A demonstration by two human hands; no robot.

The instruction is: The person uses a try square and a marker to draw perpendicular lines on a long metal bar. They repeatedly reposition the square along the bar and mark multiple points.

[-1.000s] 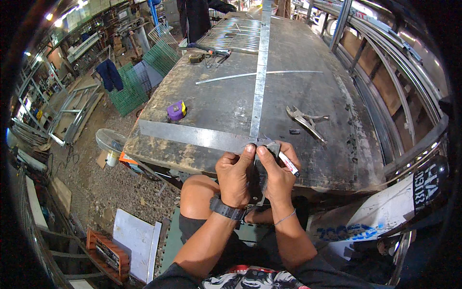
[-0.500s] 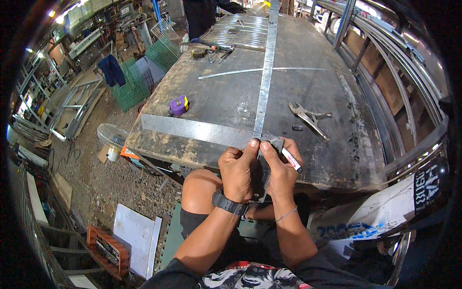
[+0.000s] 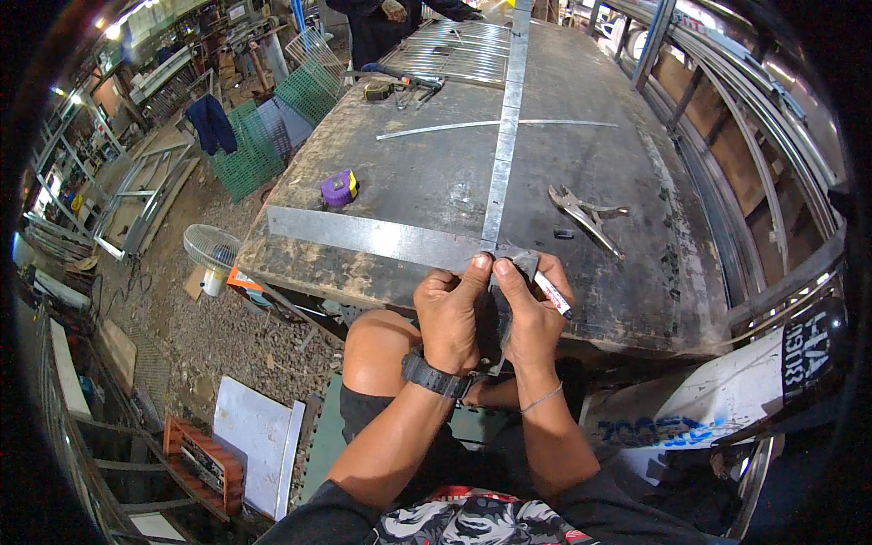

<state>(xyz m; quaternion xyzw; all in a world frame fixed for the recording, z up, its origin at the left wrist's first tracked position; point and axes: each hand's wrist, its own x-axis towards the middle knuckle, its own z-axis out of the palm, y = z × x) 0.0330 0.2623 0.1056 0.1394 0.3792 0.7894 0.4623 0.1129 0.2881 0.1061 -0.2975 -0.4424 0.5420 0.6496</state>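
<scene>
A long flat metal strip point(image 3: 502, 173) with dark marks runs away from me over the worktable. My left hand point(image 3: 445, 313) is closed, its thumb pressing on the strip's near end. My right hand point(image 3: 534, 318) pinches there too, thumb beside the left thumb, with a white marker pen point(image 3: 552, 295) tucked in its fingers. Between the hands is a dark grey metal piece point(image 3: 493, 331), largely hidden by them. A wider flat metal plate point(image 3: 363, 238) stretches left from the thumbs. Locking pliers point(image 3: 586, 218) and a small black cap point(image 3: 563, 234) lie to the right.
The dark worktable point(image 3: 436, 173) carries a purple tape measure point(image 3: 339, 189), a thin curved strip point(image 3: 427, 131), tools point(image 3: 413, 86) and a metal grille point(image 3: 450, 50). Another person point(image 3: 377, 27) stands at the far end. Metal lengths point(image 3: 736, 118) line the right; a fan point(image 3: 213, 259) stands left.
The view has shifted slightly. My hands keep their pinch at the strip's end, barely moved. At the far end, the other person's hands now show.
</scene>
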